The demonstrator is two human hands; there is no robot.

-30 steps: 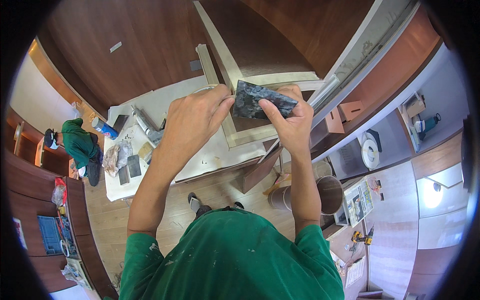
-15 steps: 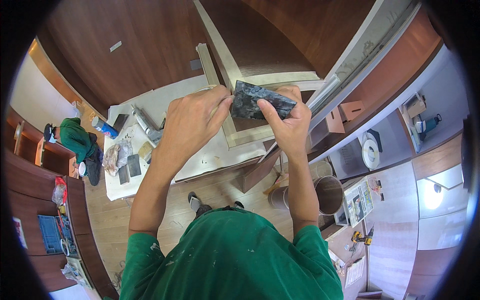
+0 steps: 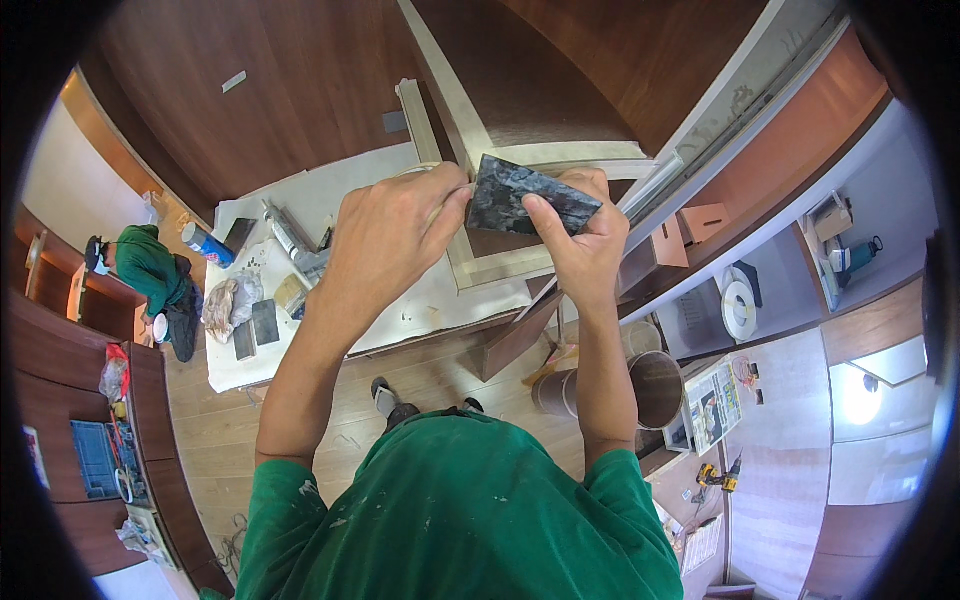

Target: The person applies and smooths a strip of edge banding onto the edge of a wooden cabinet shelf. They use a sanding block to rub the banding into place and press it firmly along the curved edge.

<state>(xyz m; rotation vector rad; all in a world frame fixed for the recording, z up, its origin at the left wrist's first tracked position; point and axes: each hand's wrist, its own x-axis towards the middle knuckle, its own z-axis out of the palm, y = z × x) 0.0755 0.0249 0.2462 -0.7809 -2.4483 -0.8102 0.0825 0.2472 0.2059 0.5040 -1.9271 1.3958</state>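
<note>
My right hand (image 3: 585,245) grips a flat, dark grey mottled rectangular plate (image 3: 525,197), thumb on its face and fingers behind. My left hand (image 3: 395,225) is closed in a pinch at the plate's left edge. Something pale and thin shows at those fingertips, and a cream curved edge (image 3: 418,168) peeks out behind the knuckles; I cannot make out what it is. Just beyond both hands stands a brown wooden cabinet frame with pale strips (image 3: 505,268) along its edges.
On the white-covered table (image 3: 420,315) at left lie a blue can (image 3: 207,245), a caulking gun (image 3: 285,235), crumpled plastic (image 3: 232,305) and dark flat plates (image 3: 265,322). A person in green (image 3: 150,270) crouches far left. A brown cylinder (image 3: 657,390) and a yellow drill (image 3: 720,473) are at right.
Both hands and the plate sit slightly farther right in the picture, the plate tilted a little more. The surroundings have shifted slightly with the view. The grip of each hand looks the same.
</note>
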